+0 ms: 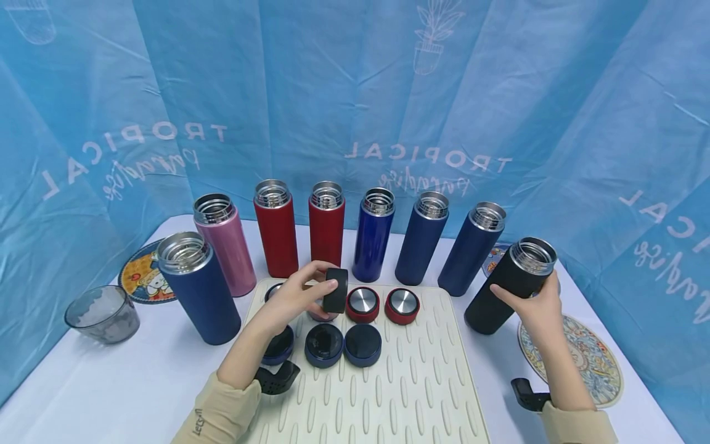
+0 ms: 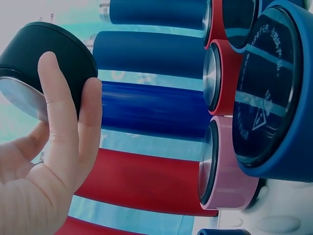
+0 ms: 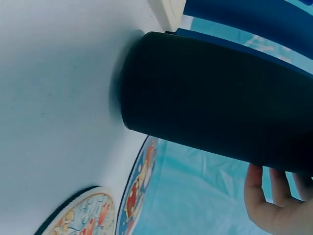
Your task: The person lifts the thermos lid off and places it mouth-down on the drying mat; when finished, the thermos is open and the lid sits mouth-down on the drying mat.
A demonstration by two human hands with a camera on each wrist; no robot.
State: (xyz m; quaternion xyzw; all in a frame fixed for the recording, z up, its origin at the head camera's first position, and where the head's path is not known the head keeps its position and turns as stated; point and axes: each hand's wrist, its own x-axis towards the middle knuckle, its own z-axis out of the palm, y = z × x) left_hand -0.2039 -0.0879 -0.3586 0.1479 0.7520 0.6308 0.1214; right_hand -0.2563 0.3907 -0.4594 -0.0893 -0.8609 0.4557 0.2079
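In the head view, my left hand point(image 1: 304, 295) holds a black lid point(image 1: 336, 291) above the mat, tilted on its side. The left wrist view shows the fingers around this lid point(image 2: 51, 58), its silvery inner face turned down and left. At the right, my right hand point(image 1: 537, 311) grips an open black thermos bottle point(image 1: 516, 276) near its upper part. The bottle point(image 3: 205, 98) stands on the table in the right wrist view, with fingertips against its side. Below the left hand lie a pink lid point(image 2: 230, 166), two red lids point(image 1: 363, 304) and dark blue lids point(image 1: 324, 345).
Uncapped bottles stand in an arc: a wide navy one point(image 1: 199, 296), a pink one point(image 1: 227, 246), red ones point(image 1: 277, 237), and blue ones point(image 1: 373, 240). The lids sit on a cream mat point(image 1: 410, 382). A glass bowl point(image 1: 105, 314) and patterned coasters point(image 1: 588, 357) lie at the sides.
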